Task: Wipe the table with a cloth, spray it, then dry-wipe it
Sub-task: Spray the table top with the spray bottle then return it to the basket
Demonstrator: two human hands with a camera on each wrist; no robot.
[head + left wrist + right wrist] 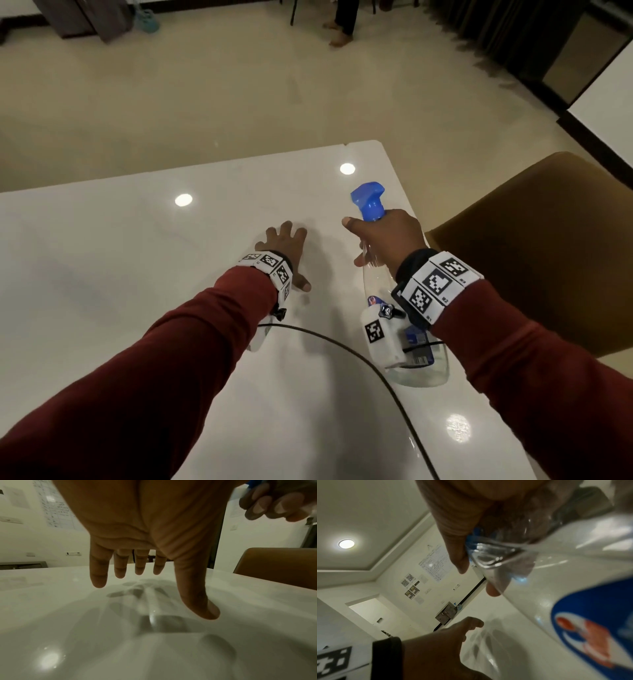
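A clear spray bottle [376, 284] with a blue trigger head [369, 200] hangs over the glossy white table [120, 274] near its right edge. My right hand [387, 240] grips the bottle's neck, fingers curled round it [462, 545]; the blue and red label [590, 635] shows close up. My left hand [284, 250] is spread flat just above the table top, left of the bottle, fingers straight [120, 566] and holding nothing. No cloth is in view.
A mustard-brown chair [548, 246] stands at the table's right edge. A black cable [359, 356] runs across the table's near part. Beige floor lies beyond the far edge, where a person's bare feet [339, 34] stand. Ceiling lights reflect on the table.
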